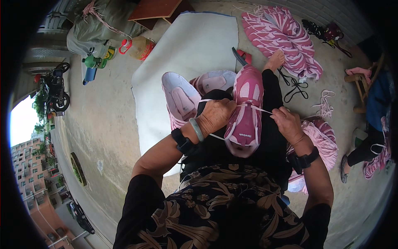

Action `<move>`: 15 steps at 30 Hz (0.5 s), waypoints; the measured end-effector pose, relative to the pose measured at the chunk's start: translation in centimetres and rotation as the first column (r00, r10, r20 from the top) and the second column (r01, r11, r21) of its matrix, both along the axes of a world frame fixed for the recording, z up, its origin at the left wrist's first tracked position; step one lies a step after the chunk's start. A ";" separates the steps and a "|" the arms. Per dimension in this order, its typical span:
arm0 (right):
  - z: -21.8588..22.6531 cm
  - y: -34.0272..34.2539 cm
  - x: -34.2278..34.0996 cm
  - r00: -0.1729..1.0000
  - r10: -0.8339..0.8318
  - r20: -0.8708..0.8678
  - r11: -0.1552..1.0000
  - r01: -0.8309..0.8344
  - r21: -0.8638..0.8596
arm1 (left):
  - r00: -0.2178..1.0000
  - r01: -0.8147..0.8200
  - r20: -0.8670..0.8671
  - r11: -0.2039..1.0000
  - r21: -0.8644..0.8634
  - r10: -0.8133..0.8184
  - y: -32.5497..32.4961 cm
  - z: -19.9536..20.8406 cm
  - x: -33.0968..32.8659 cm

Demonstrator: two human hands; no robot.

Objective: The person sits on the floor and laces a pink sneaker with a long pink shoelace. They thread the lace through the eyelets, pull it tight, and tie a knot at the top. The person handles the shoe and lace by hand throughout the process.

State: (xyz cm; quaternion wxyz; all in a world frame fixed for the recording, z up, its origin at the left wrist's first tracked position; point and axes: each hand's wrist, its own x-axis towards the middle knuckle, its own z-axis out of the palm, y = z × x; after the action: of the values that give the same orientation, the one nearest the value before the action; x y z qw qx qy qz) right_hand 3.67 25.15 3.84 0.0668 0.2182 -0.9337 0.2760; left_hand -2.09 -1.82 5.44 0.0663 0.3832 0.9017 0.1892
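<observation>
A pink shoe upper (245,124) with light mesh panels lies across my lap, its toe pointing away from me and its heel end near. A thin white shoelace (261,109) crosses its middle. My left hand (217,114) is closed on the lace at the shoe's left edge. On the right side, my right hand (289,125) pinches the lace, which runs taut from the shoe to the fingertips. Left of my lap, a second pink shoe upper (181,101) shows its pale lining, and another shoe upper (213,83) lies just beyond it.
A white sheet (188,45) covers the floor ahead. Pink shoe uppers (282,37) lie heaped at the far right, and a pink bundle (319,141) sits beside my right forearm. Black cord (295,89) and loose laces (326,106) lie nearby. Another person's leg (358,151) shows at right.
</observation>
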 end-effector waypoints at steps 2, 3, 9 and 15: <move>0.8 2.3 0.0 0.999 0.005 0.037 1.000 -0.006 0.027 | 0.991 0.001 -0.135 1.000 -0.016 -0.003 -1.4 1.2 -1.3; 1.4 3.6 -0.1 0.998 0.010 0.057 0.999 -0.012 0.041 | 0.979 -0.001 -0.202 1.000 -0.024 -0.003 -2.4 2.0 -2.1; 7.7 13.5 -1.3 0.987 -0.123 -0.108 0.949 0.149 0.280 | 0.759 -0.501 -0.499 0.865 -0.035 0.419 -14.4 8.1 -12.3; 15.9 27.1 -1.2 0.921 -0.286 -0.264 0.843 0.373 0.388 | 0.517 -0.747 -0.605 0.665 0.028 0.606 -25.3 16.6 -18.5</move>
State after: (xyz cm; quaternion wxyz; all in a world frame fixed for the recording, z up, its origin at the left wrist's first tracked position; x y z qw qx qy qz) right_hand 2.50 52.25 19.77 0.1549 0.0892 -0.9836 0.0241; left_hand -20.55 -27.16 22.00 -0.2390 0.0255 0.9702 -0.0313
